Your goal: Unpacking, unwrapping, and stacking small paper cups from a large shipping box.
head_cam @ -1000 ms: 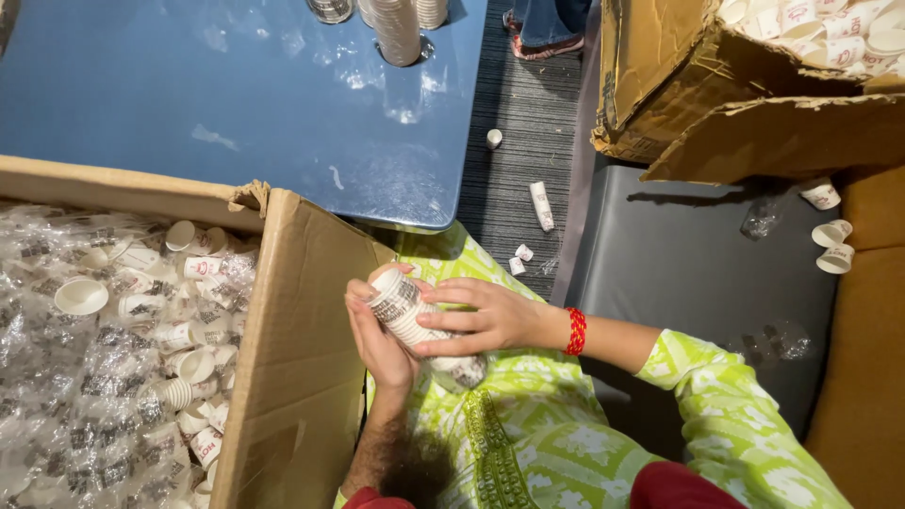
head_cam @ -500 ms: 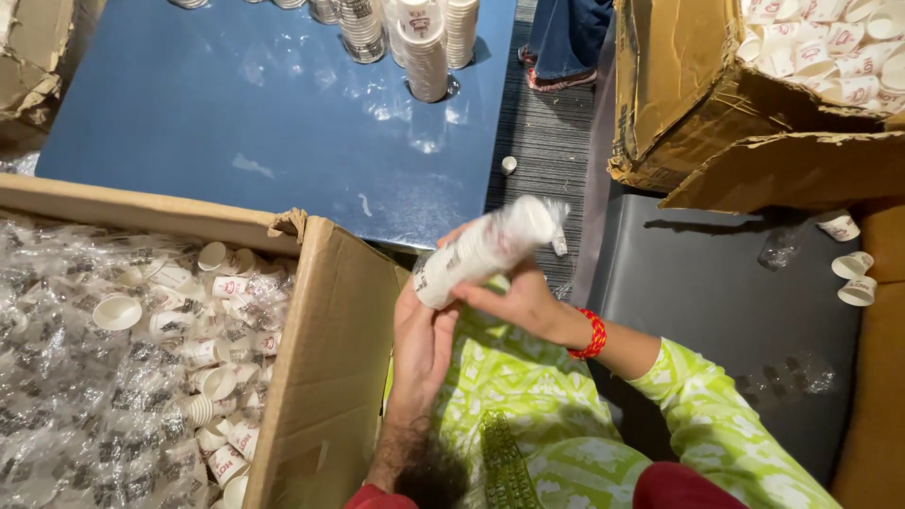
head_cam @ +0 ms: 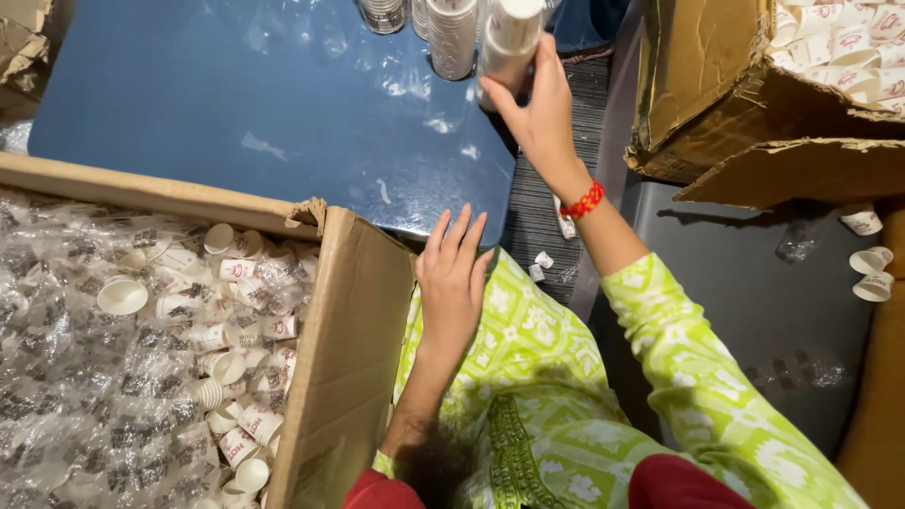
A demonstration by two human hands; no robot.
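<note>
My right hand, with a red bracelet at the wrist, reaches forward and grips a tall stack of white paper cups over the far edge of the blue table. More cup stacks stand just left of it on the table. My left hand hovers flat with fingers spread above my green-patterned lap, holding nothing, beside the flap of a big cardboard box. That box holds loose small paper cups mixed with crumpled clear plastic wrap.
A torn cardboard box full of cups stands at the upper right. A grey seat on the right carries a few loose cups and plastic. Stray cups lie on the dark carpet between table and seat.
My right hand has lifted the cup stack from my lap and carried it forward to the table's far edge. My left hand let go of the stack and stayed over my lap.
</note>
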